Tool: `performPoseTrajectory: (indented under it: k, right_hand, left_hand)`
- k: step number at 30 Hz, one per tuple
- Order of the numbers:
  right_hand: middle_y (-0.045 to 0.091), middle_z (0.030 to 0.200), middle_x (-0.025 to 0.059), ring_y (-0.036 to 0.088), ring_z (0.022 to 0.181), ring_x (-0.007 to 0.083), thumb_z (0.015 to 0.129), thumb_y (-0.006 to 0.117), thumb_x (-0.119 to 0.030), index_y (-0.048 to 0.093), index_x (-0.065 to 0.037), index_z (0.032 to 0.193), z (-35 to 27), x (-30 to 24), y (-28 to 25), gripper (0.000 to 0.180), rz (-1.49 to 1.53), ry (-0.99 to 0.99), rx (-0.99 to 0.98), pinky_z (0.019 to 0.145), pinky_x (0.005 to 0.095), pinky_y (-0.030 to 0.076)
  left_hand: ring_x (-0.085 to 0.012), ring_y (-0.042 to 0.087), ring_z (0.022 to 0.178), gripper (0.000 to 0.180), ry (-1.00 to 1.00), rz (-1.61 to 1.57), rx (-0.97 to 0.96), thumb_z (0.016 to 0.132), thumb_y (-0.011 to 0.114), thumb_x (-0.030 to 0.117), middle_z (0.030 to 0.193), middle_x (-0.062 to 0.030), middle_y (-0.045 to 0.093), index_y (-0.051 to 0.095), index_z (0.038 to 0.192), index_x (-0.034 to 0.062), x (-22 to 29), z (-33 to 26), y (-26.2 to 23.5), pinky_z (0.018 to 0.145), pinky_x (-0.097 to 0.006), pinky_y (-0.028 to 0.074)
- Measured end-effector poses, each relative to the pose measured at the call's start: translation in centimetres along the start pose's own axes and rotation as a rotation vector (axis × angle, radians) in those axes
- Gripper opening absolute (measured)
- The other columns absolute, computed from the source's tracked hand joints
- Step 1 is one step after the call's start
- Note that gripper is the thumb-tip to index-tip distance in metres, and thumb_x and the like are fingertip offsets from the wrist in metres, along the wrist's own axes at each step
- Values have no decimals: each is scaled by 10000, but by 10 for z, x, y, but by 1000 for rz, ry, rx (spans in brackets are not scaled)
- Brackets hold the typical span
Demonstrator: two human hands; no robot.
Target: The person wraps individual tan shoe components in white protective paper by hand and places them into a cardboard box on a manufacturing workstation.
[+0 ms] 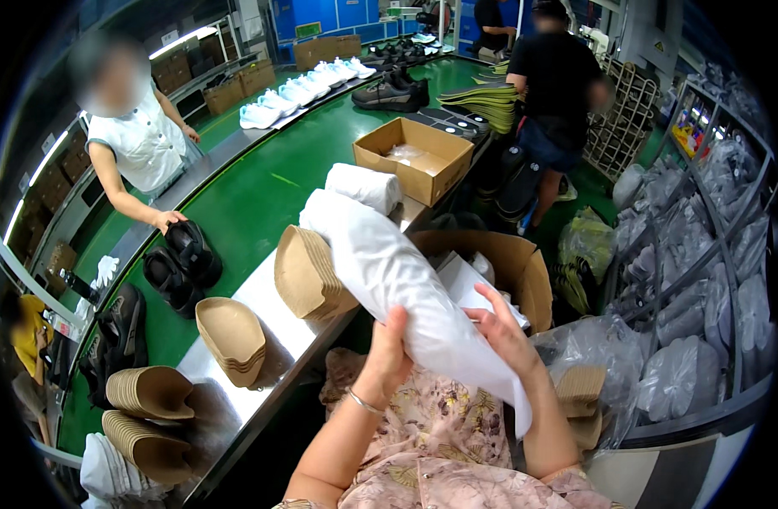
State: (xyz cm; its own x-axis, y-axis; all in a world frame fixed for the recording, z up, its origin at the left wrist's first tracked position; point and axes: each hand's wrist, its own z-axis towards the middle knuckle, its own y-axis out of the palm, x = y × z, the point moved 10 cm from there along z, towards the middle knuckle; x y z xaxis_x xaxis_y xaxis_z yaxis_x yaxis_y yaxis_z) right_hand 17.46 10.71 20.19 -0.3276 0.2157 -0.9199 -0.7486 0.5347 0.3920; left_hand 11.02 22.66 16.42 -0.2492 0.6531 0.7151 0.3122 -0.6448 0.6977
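In the head view, your left hand (391,349) rises from the lower centre, its fingers clamped on a white roll (385,259) slanting across mid-frame. Your right hand (506,338) angles up alongside, fingers spread apart. Upper centre, an open box (399,175) holds clear plastic (403,154); right of centre, a larger carton (531,284) holds white items (464,284).

Green floor (596,197), green bench (262,191); metal rack (701,424) right; strip lights (184,41) left; blue panels (317,13) behind.
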Motion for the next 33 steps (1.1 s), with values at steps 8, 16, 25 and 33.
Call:
performPoseTrajectory:
  k: [8, 16, 25, 33]
  right_hand:
    - [531, 1024, 93, 542, 896, 141, 744, 675, -23, 360, -11, 1230, 6, -11, 13, 579, -450, -117, 287, 765, 264, 451]
    - [520, 1016, 116, 532, 832, 153, 768, 636, -3, 487, 5, 950, -13, -37, 28, 235, -710, -747, 549, 696, 260, 457]
    - [527, 821, 105, 545, 718, 216, 789, 620, -70, 536, 3, 834, 6, -40, 21, 120, -920, -569, 636, 621, 304, 450]
    - [607, 935, 108, 600, 859, 200, 810, 579, 16, 564, 29, 947, 34, 37, 3, 139, 550, -140, 301, 826, 328, 499]
  left_hand:
    - [-252, 521, 1068, 745, 143, -51, 116, 795, 547, 577, 1159, -124, 518, 383, 1241, 3, 16, 21, 6, 935, -383, 417]
    - [-323, 539, 1026, 919, 109, -311, 148, 720, 448, 749, 1120, -160, 534, 350, 1255, 8, 7, 35, 9, 914, -426, 425]
    - [-220, 464, 1137, 873, 172, -296, 42, 704, 543, 704, 1197, -61, 495, 358, 1279, 74, 23, 35, 14, 986, -377, 359]
    - [-271, 489, 1116, 931, 217, -125, 18, 705, 515, 719, 1207, -144, 488, 326, 1291, 22, 25, 33, 10, 967, -385, 381]
